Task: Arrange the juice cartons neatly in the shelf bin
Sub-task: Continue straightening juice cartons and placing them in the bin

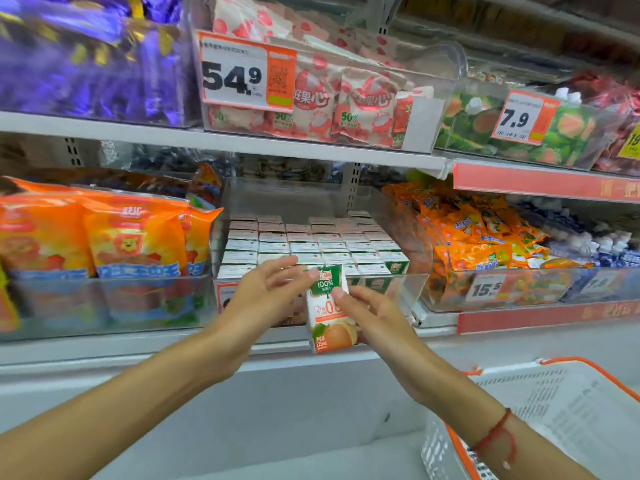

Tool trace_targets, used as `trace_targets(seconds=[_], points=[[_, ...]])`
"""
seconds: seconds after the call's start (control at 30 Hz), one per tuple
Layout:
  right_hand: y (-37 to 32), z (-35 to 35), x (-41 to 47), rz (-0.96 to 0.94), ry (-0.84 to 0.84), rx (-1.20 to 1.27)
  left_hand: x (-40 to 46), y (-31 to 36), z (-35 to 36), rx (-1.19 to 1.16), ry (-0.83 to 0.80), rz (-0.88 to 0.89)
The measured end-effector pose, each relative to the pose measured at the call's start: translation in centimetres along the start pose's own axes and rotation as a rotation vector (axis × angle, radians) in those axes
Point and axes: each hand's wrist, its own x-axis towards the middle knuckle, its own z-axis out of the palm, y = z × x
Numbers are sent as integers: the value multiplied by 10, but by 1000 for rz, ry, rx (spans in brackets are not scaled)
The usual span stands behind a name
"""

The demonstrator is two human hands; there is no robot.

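A small white and green juice carton (pixel 327 308) with an orange fruit picture stands upright in the air, just in front of the clear shelf bin (pixel 410 289). My right hand (pixel 375 315) grips it from the right, thumb across its front. My left hand (pixel 265 292) is beside it on the left with fingers spread and nearly straight, fingertips at the carton's upper left corner. Inside the bin, several rows of the same juice cartons (pixel 304 242) stand packed with their white tops showing. A few cartons in the front row are hidden behind my hands.
Orange snack bags (pixel 104 237) fill the bin on the left and orange packets (pixel 478 237) the bin on the right. A shelf with lychee packs (pixel 329 98) hangs above. A white basket with an orange rim (pixel 554 410) sits at the lower right, above a pale freezer top (pixel 277 410).
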Motion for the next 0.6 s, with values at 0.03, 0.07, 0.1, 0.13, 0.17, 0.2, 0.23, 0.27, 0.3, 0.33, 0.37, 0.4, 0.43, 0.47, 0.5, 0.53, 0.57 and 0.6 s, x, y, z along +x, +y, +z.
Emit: trace_targets(seconds=[0.03,0.07,0.1,0.13,0.17,0.2,0.23,0.27,0.3,0.33,0.37,0.4,0.43,0.47,0.5,0.53,0.57,0.6], points=[[3,4,-2,5,5,14,-4,-3,-4,22,-39,-27],[4,5,-3,7,13,19,-8,-6,-7,54,-101,-49],[5,6,-3,12,20,21,-11,-9,-9,83,-155,-62],[5,6,-2,21,25,21,-13,-10,-11,100,-178,-63],[3,6,-2,36,24,23,-13,-12,-14,109,-168,-59],[2,6,-2,54,15,27,-13,-13,-16,113,-149,-56],[1,6,-2,70,3,30,-12,-14,-19,113,-139,-53],[1,7,-1,82,-8,28,-11,-15,-20,114,-139,-49],[0,8,-1,83,-13,20,-11,-16,-21,120,-142,-44],[0,9,0,77,-7,11,-11,-18,-23,131,-144,-37],[0,11,0,70,4,4,-10,-20,-24,142,-143,-28],[0,12,1,70,12,1,-9,-21,-25,153,-139,-17],[0,13,1,75,15,4,-7,-21,-26,169,-135,-8],[0,14,2,83,16,11,-6,-22,-27,185,-132,-2],[-1,15,2,90,14,21,-5,-22,-28,198,-133,-3],[-2,15,2,96,10,29,-3,-22,-28,204,-138,-9],[-2,15,2,100,5,32,-2,-22,-29,205,-146,-17],[-3,15,2,103,1,28,-2,-22,-29,200,-152,-20]])
